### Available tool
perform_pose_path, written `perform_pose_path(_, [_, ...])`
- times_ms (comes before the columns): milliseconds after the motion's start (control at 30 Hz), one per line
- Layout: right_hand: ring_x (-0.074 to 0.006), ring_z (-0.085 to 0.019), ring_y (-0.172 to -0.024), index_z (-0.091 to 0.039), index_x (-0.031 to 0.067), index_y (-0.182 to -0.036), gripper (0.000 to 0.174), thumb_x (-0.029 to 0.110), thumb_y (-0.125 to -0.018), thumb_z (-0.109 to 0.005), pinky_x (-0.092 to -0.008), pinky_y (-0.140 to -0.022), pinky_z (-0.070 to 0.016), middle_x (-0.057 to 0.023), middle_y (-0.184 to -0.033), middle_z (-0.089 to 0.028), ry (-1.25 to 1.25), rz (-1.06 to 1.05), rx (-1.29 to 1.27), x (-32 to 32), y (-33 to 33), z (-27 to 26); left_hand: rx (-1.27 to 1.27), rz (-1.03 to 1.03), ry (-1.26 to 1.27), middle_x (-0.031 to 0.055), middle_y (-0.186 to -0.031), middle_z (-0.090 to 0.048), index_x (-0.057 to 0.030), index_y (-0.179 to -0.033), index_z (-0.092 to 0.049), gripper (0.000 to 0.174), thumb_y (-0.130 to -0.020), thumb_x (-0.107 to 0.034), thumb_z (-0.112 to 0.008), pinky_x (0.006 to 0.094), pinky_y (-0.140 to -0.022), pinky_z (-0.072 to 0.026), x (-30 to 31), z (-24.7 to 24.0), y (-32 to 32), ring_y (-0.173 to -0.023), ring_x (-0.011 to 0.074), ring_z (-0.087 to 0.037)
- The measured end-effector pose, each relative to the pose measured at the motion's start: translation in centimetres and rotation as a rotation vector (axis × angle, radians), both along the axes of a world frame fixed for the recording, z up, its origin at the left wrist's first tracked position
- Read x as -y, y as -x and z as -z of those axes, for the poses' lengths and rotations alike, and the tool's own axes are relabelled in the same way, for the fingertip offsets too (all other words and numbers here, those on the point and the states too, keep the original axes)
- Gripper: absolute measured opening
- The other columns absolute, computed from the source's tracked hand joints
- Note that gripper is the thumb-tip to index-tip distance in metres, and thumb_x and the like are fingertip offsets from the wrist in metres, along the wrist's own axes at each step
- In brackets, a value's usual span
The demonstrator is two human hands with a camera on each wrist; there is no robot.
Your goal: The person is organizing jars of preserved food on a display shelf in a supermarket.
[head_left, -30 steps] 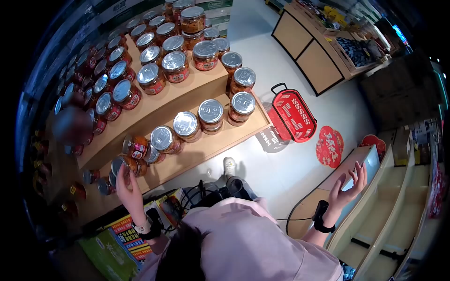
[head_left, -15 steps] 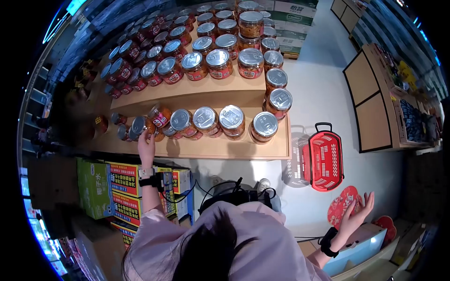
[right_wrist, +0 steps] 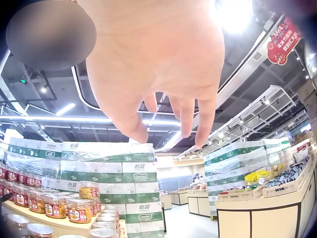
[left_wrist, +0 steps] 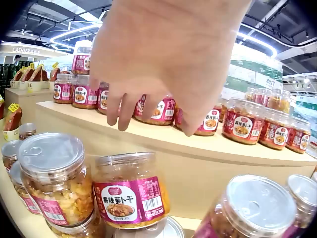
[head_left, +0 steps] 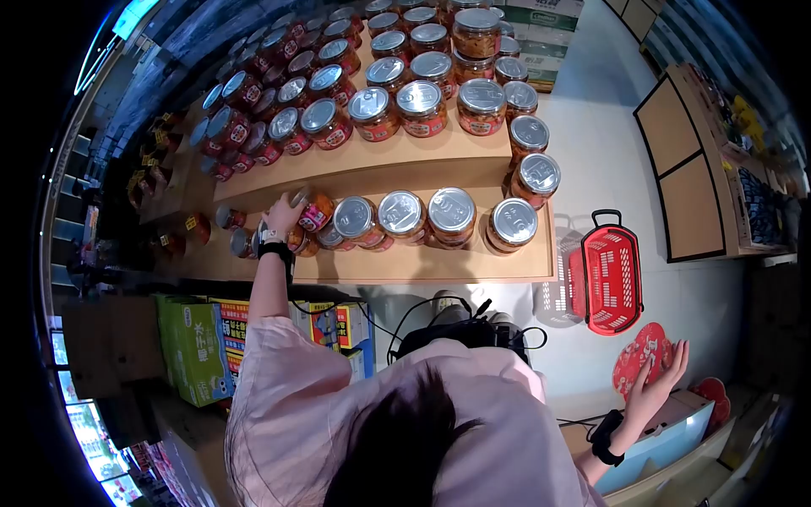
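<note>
In the head view my left hand (head_left: 283, 215) reaches over the left part of the lower shelf, beside a tilted jar of pickled radish (head_left: 315, 209). The left wrist view shows the fingers hanging down with nothing in them, above the tilted jar (left_wrist: 130, 191). This jar has a pink label and a silver lid, and leans on top of other jars. Left of it in that view stands an upright jar (left_wrist: 54, 173) stacked on another. My right hand (head_left: 659, 380) is held out at the right, away from the shelf, its fingers loosely extended and holding nothing.
More jars (head_left: 401, 215) line the lower shelf (head_left: 380, 269), and rows of them fill the upper tier (head_left: 338, 160). A red shopping basket (head_left: 612, 283) stands on the floor to the right. Stacked cartons (head_left: 198, 346) are at the left, and a low cabinet (head_left: 676, 448) lies behind my right hand.
My left hand has moved forward from the lid of an upright jar to beside the tilted jar. The head view has swung round; the right hand stays raised and empty.
</note>
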State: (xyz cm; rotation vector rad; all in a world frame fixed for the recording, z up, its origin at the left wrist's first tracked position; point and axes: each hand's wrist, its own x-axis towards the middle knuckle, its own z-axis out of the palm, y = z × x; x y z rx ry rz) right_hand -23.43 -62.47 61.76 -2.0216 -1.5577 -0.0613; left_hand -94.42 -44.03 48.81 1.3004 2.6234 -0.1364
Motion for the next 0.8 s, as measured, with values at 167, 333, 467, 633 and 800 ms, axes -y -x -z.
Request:
perform_pose_path(167, [-0.0337, -0.036, -0.129, -0.034, 0.0065, -0.138, 0.054, 0.003, -0.087, -0.052, -0.0412, -0.098, -0.0413, -0.0146, -0.144, -0.029, 0.029, 0.047, 0.000, 1.1, 4.6, 0.9, 0.086, 0.041, 0.180, 0.0198, -0.135, -0.045, -0.0132, -0.140, -0.034, 0.095, -0.071, -0.077, -0.044, 0.0555, -0.108, -0.0134, -2.8, 1.9, 1.5, -0.127, 0.0349, -0.040])
perform_pose_path(333, [-0.0329, -0.033, -0.132, -0.032, 0.0077, -0.140, 0.054, 0.006, -0.090, -0.051, -0.0410, -0.105, -0.0330, -0.0144, -0.146, -0.027, 0.068, 0.074, 0.031, 1.4, 7.9, 0.4, 0.172, 0.067, 0.299, 0.0188, -0.139, -0.040, -0.0138, -0.144, -0.025, 0.105, -0.066, -0.082, -0.043, 0.0542, -0.109, -0.0083, -4.7, 5.3, 4.3, -0.131, 0.0354, -0.035])
perform_pose_path(467, [-0.0328, -0.034, -0.131, -0.032, 0.0083, -0.140, 0.053, 0.008, -0.091, -0.052, -0.0409, -0.104, -0.0351, -0.0144, -0.146, -0.026, 0.091, 0.108, 0.024, 1.4, 9.0, -0.2, 0.247, 0.057, 0.285, 0.0201, -0.137, -0.042, -0.0124, -0.144, -0.025, 0.107, -0.065, -0.081, -0.046, 0.0546, -0.109, -0.0103, -4.7, 6.3, 5.9, -0.130, 0.0339, -0.038])
perform_pose_path(633, [-0.0338, -0.035, -0.130, -0.032, 0.0090, -0.140, 0.054, 0.008, -0.090, -0.053, -0.0408, -0.102, -0.0372, -0.0141, -0.146, -0.026, 0.077, 0.094, 0.105, 1.5, 9.9, -0.2, 0.463, 0.025, 0.085, 0.0200, -0.134, -0.046, -0.0134, -0.142, -0.027, 0.109, -0.059, -0.075, -0.059, 0.0570, -0.108, -0.0129, -5.3, 10.8, 10.1, -0.127, 0.0329, -0.041])
perform_pose_path(800, [-0.0342, -0.034, -0.131, -0.031, 0.0105, -0.141, 0.057, 0.006, -0.088, -0.054, -0.0406, -0.103, -0.0362, -0.0134, -0.146, -0.026, 0.107, 0.089, 0.088, 1.5, 11.2, 0.5, 0.147, 0.142, -0.005, 0.0259, -0.128, -0.048, -0.0162, -0.141, -0.027, 0.104, -0.058, -0.059, -0.073, 0.0591, -0.106, -0.0165, -3.2, 6.2, 4.9, -0.122, 0.0381, -0.044])
